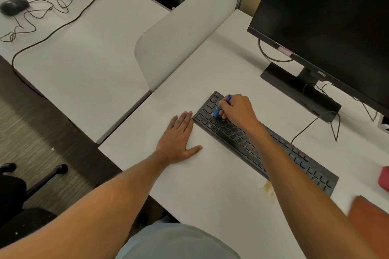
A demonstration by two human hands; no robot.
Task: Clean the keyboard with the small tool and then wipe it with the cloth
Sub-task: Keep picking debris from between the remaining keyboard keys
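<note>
A person's right hand (237,109) grips a small blue tool (221,107) against the far-left keys of a black keyboard (263,145) on a white desk (210,185), while the left hand (179,141) rests flat beside it, fingertips at the keyboard's corner, before a dark monitor (328,23).

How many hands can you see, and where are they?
2. The left hand lies flat on the white desk, its fingertips at the keyboard's left end. The right hand is over the keyboard's left keys, holding the small blue tool.
</note>
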